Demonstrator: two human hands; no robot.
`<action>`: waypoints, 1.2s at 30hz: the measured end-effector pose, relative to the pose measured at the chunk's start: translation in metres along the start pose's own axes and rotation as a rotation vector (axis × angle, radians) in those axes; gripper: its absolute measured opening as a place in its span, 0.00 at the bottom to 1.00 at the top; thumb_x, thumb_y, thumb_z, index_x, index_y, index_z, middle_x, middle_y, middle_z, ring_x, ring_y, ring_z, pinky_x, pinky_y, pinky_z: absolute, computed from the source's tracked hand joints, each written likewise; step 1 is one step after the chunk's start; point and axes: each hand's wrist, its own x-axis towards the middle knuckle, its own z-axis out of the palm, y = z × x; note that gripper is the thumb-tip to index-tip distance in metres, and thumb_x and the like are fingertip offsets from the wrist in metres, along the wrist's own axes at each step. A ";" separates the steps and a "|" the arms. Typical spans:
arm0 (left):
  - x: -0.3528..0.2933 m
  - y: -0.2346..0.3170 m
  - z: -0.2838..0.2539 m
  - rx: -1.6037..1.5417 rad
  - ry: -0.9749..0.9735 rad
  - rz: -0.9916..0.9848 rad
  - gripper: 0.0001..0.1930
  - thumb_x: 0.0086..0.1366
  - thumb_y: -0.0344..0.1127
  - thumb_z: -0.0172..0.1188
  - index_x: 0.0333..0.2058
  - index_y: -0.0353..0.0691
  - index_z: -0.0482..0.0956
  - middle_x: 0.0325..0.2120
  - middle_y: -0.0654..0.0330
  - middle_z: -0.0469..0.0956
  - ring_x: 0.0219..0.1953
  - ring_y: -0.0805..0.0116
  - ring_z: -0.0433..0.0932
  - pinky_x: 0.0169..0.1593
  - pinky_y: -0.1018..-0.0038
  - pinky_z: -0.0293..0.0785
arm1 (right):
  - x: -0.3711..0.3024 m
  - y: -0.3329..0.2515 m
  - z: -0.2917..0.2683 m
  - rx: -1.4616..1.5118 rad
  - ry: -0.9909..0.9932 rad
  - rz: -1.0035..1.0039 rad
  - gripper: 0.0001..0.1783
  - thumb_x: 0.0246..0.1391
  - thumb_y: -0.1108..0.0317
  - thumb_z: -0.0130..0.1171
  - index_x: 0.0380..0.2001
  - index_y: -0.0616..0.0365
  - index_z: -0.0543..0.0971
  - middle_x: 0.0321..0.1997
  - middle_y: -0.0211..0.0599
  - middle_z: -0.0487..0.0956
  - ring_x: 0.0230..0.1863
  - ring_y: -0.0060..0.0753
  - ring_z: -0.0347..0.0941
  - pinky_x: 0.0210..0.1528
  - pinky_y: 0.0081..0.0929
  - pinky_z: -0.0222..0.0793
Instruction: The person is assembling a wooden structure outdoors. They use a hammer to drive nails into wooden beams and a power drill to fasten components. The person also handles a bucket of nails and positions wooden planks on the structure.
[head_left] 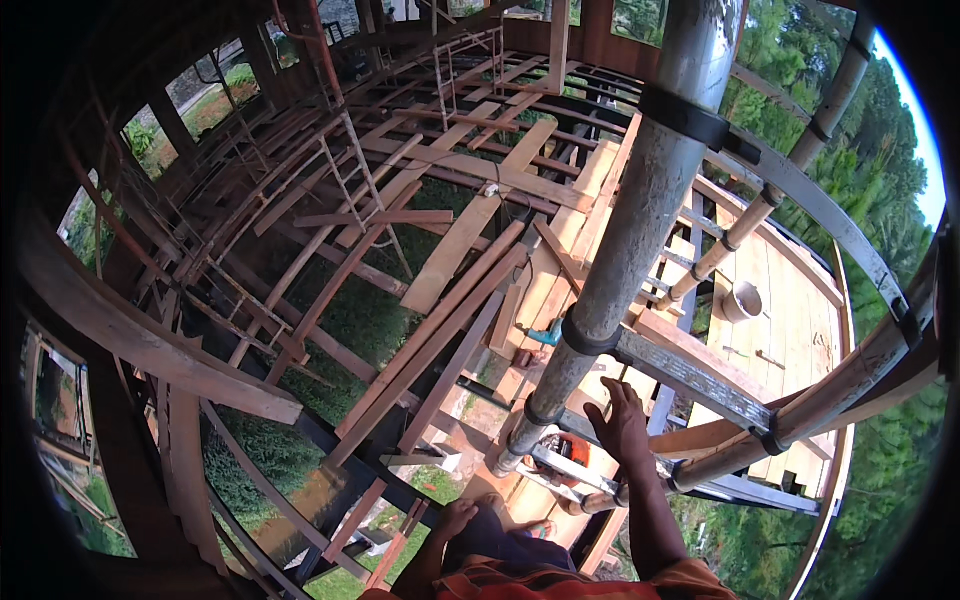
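My right hand [622,425] is raised in front of me, its fingers stretched and apart, with nothing visible in it. It is next to a flat metal rung [695,375] of a grey, paint-spattered ladder [640,215] with black collars on its tubular rails. I cannot tell whether the fingertips touch the ladder. Low beside my thigh, my left hand [458,517] has its fingers curled in, and no object shows in it. Between the ladder's lower rails, an orange-red power tool [572,455] sits on the boards, partly hidden. A teal power tool [545,332] lies just beyond the ladder.
Loose planks [455,250] lie across dark joists, with gaps showing greenery below. At right, a boarded platform [790,350] holds a pale bucket [742,302] and small tools. Rusty scaffold frames [350,165] stand at left. A thick curved beam [170,350] crosses the near left.
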 end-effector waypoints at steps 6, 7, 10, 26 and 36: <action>0.014 0.003 -0.061 -0.109 0.043 -0.024 0.17 0.65 0.44 0.64 0.40 0.33 0.81 0.28 0.58 0.82 0.32 0.69 0.81 0.39 0.70 0.76 | -0.056 0.051 0.094 -0.309 -0.275 0.041 0.55 0.39 0.37 0.74 0.64 0.61 0.66 0.61 0.55 0.71 0.61 0.55 0.70 0.61 0.59 0.60; 0.019 -0.008 -0.072 -0.127 0.046 -0.047 0.16 0.65 0.44 0.64 0.36 0.33 0.81 0.25 0.60 0.81 0.29 0.71 0.79 0.36 0.70 0.76 | -0.060 0.048 0.099 -0.328 -0.271 0.072 0.56 0.37 0.37 0.75 0.63 0.61 0.67 0.60 0.54 0.72 0.62 0.54 0.70 0.61 0.60 0.59; 0.042 -0.024 -0.115 -0.122 -0.006 -0.077 0.15 0.64 0.44 0.65 0.29 0.35 0.81 0.21 0.63 0.78 0.23 0.73 0.76 0.28 0.71 0.74 | -0.042 0.031 0.096 -0.381 -0.327 0.232 0.51 0.34 0.35 0.76 0.56 0.58 0.73 0.50 0.49 0.79 0.54 0.52 0.76 0.56 0.57 0.65; 0.073 0.063 -0.206 -0.182 0.192 -0.127 0.14 0.69 0.42 0.61 0.42 0.37 0.79 0.29 0.66 0.77 0.29 0.79 0.76 0.33 0.78 0.72 | -0.020 0.047 0.121 -0.370 -0.295 0.256 0.36 0.44 0.36 0.70 0.45 0.53 0.77 0.31 0.48 0.84 0.33 0.54 0.83 0.37 0.51 0.75; 0.112 0.054 -0.185 0.248 0.186 -0.028 0.21 0.64 0.48 0.64 0.45 0.35 0.82 0.42 0.49 0.84 0.48 0.53 0.83 0.52 0.62 0.77 | -0.010 0.045 0.122 -0.455 -0.349 0.309 0.34 0.44 0.38 0.69 0.44 0.53 0.76 0.30 0.49 0.84 0.33 0.53 0.83 0.36 0.49 0.77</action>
